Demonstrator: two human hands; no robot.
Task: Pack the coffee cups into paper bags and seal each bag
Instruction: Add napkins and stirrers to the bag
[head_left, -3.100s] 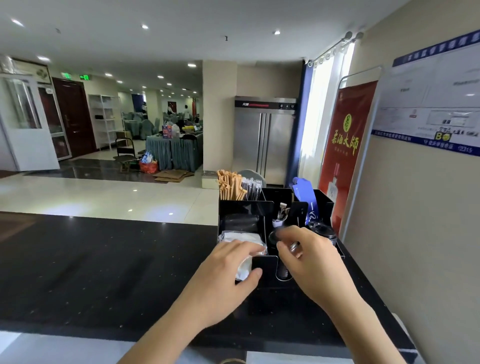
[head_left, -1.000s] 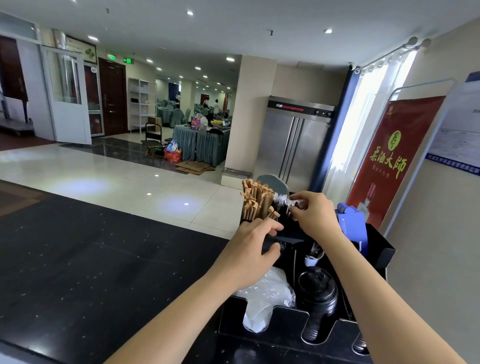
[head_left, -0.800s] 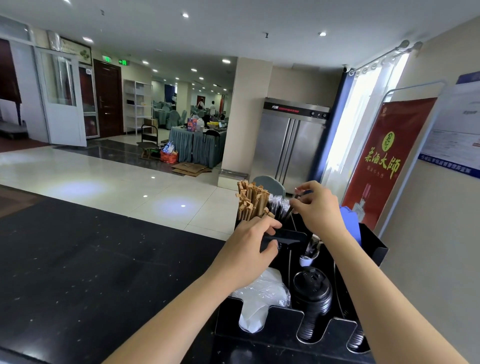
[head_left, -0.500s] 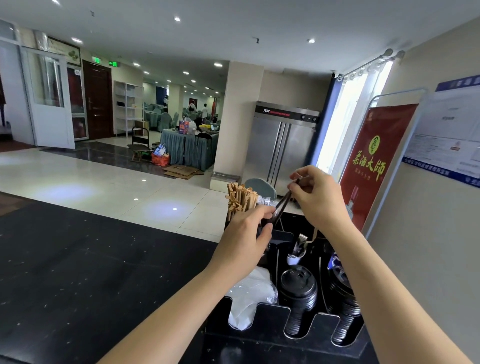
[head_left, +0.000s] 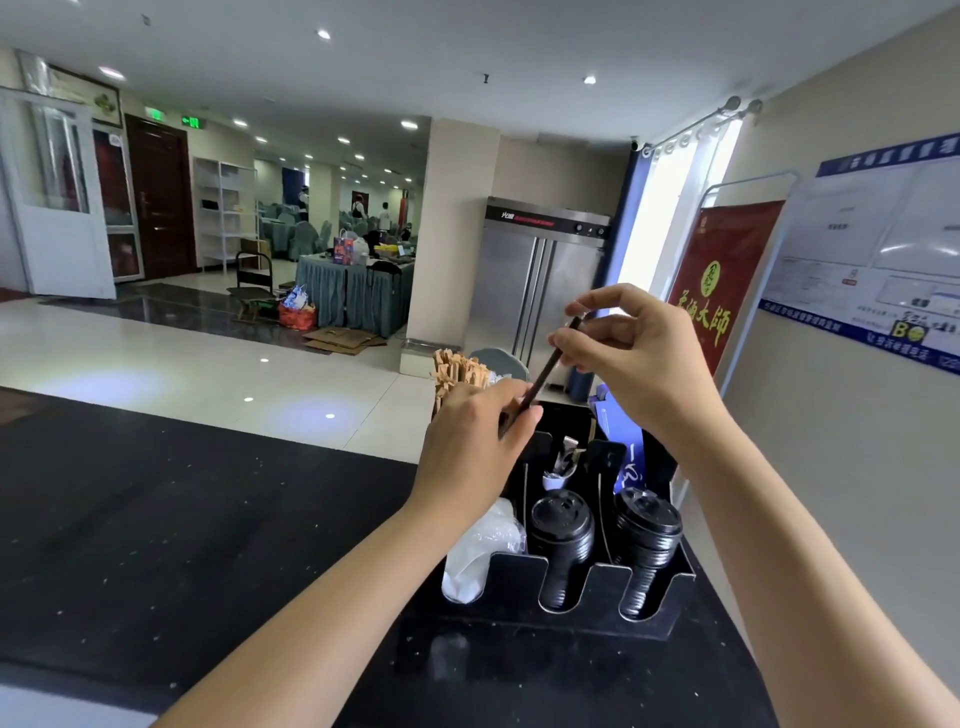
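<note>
A black condiment organizer (head_left: 519, 571) stands on the dark counter (head_left: 156, 519) near the right wall. My right hand (head_left: 634, 353) is raised above it, fingers pinching the upper end of a thin dark straw (head_left: 545, 371). My left hand (head_left: 472, 441) rests at the organizer's back compartment, thumb and fingers touching the straw's lower end. Two stacks of black cup lids (head_left: 561, 535) (head_left: 647, 535) lie in the front slots, and a bundle in clear plastic (head_left: 478, 556) fills the left slot. No coffee cups or paper bags are in view.
Brown wooden stirrers (head_left: 457, 371) stand up at the organizer's back left. A blue packet (head_left: 623, 441) leans in the back right compartment. A red banner (head_left: 722, 291) and a notice board (head_left: 872, 249) line the right wall. A steel fridge (head_left: 540, 280) stands beyond the counter.
My right hand has lifted a straw up and out of the back compartment, rising higher over the last second. My left hand stayed at the organizer's back, fingers on the straw's lower end.
</note>
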